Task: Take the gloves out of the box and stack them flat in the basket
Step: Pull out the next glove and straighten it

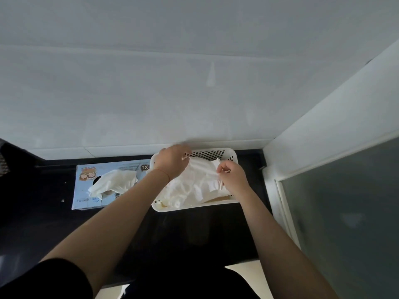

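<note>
A white perforated basket (212, 153) stands on the dark counter against the wall. Thin white plastic gloves (194, 188) lie piled in it. My left hand (171, 160) grips the far edge of the top glove over the basket's back left. My right hand (232, 178) pinches the same glove's other end at the basket's right side, so the glove is stretched between both hands. To the left lies the light blue glove box (86, 180), flat, with another white glove (114, 182) sticking out of its opening.
The dark counter (183, 229) runs from left to right, with a white tiled wall (194, 83) behind it. A white frame with frosted glass (345, 201) closes off the right side. A dark object (6, 160) sits at the far left edge.
</note>
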`<state>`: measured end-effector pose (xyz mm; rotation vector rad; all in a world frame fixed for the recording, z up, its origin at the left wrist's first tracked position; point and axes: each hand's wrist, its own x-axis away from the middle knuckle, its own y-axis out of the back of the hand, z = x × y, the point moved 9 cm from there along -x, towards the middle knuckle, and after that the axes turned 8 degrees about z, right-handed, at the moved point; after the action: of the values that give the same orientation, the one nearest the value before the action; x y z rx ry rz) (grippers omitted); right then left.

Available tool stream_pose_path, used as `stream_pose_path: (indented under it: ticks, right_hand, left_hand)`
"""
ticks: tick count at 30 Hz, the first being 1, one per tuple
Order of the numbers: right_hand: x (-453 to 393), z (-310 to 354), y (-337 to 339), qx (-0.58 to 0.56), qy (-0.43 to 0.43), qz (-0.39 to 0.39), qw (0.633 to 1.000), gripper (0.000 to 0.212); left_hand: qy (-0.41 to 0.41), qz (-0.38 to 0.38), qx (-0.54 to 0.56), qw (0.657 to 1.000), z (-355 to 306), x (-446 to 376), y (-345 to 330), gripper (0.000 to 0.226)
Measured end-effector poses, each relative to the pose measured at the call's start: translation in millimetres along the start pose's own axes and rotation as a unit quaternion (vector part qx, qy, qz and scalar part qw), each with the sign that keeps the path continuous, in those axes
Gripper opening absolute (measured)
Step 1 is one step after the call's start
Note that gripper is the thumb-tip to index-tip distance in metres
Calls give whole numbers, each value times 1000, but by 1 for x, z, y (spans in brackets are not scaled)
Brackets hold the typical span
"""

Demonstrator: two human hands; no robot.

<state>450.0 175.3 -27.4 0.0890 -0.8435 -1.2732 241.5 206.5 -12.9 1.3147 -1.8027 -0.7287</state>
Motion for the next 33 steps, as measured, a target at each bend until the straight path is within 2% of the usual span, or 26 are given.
stream_pose_path:
  ticks: [2, 3, 5, 9, 11, 15, 17, 22, 27, 31, 33]
  right_hand:
    - [-6, -5, 3, 38, 2, -2, 999, 26]
    - [-9, -7, 4, 50, 4, -3, 999, 28]
    - [-14, -11, 3, 70, 6, 4, 998, 32]
    - [-22, -15, -7, 166, 17, 37, 985, 47]
    - [-24, -15, -11, 225, 16, 48, 973, 52]
    - [-25, -13, -23, 361, 28, 51, 931, 46]
    - [-25, -16, -29, 402, 24, 42, 914, 49]
    - [-22, -16, -35, 459, 13, 12, 889, 55]
    - [-18, -7, -33, 468, 13, -29, 883, 47]
    - [-5, 7, -21, 427, 16, -75, 901, 58]
    - [1, 18, -17, 378, 16, -84, 922, 62]
  left_hand:
    - [-88, -94, -71, 989, -25, 9, 2, 25]
    - [-128, -112, -98, 981, -36, 16, -3, 26]
    - [-176, -72, -149, 970, -49, 23, -30, 39]
    - [-124, 97, -216, 964, -30, 27, -79, 78]
    - [-94, 121, -237, 960, -18, 30, -85, 90]
    - [-46, 135, -255, 956, 10, 33, -85, 103]
    - [-35, 151, -264, 952, 19, 34, -90, 108]
    - [-16, 191, -270, 943, 26, 30, -108, 111]
    - [4, 199, -287, 937, 28, 29, -112, 108]
    - [-8, 201, -269, 942, 19, 30, -104, 109]
    - [-38, 163, -246, 955, 6, 31, -88, 101]
